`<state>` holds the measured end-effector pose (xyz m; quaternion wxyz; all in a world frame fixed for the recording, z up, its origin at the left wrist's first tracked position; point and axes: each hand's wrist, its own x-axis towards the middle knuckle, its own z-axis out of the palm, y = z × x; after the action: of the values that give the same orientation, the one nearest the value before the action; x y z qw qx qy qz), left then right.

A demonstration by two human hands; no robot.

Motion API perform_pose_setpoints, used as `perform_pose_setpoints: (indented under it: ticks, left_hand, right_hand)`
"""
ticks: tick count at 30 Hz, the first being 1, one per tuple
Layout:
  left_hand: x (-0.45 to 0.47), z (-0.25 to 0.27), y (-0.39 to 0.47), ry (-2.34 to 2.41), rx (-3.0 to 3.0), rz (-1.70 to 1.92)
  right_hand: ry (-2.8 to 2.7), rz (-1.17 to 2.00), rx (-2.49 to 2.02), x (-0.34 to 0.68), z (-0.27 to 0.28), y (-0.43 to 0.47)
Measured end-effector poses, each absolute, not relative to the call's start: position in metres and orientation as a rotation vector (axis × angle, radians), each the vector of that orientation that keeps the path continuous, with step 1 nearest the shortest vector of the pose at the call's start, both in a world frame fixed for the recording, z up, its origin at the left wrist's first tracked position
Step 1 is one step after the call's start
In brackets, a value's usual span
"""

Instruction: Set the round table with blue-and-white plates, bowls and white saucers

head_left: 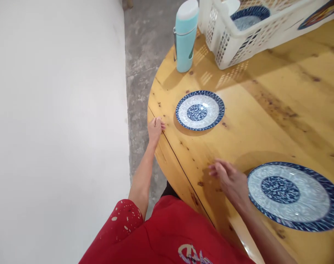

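My left hand (156, 126) rests at the rim of the round wooden table (238, 135), its fingers curled in and no object visible in them. The smaller plate (200, 110), white with a dark blue border and speckled blue centre, lies flat just to its right without contact. Over the near part of the table hovers my right hand (232, 181), slightly blurred, fingers loosely bent and apart, holding nothing. Beside its wrist lies a larger plate (296, 196) of the same pattern; the wrist overlaps its left rim in view, and I cannot tell whether they touch.
A light blue bottle (184, 40) with a white lid and strap stands upright near the far edge. To its right is a white plastic basket (224, 47) containing blue-patterned dishware. A white wall (59, 110) and grey floor (140, 58) lie left of the table.
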<state>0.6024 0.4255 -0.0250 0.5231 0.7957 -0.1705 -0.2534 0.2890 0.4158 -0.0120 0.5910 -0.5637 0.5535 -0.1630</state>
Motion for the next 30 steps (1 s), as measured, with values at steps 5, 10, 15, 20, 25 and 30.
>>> perform_pose_setpoints:
  ticks: [5, 10, 15, 20, 25, 30]
  left_hand:
    - [0.613, -0.016, 0.456, -0.271, 1.934, -0.48]
    - [0.598, -0.014, 0.433, -0.37, 1.95, -0.631]
    - [0.573, -0.025, 0.397, -0.59, 1.917, -0.868]
    - [0.566, -0.041, 0.376, -0.615, 1.945, -0.845]
    - [0.568, -0.046, 0.37, -0.643, 1.909, -0.767]
    - [0.564, -0.042, 0.372, -0.628, 1.907, -0.749]
  right_hand:
    - [1.334, -0.297, -1.177, 0.236, -0.018, 0.483]
    - [1.339, -0.307, -1.047, 0.23, -0.013, 0.499]
    - [1.305, -0.342, -1.103, 0.234, -0.005, 0.488]
    - [1.295, -0.375, -1.087, 0.231, 0.002, 0.487]
    - [1.315, -0.413, -1.071, 0.23, -0.001, 0.497]
    - [1.29, -0.438, -1.093, 0.229, -0.007, 0.5]
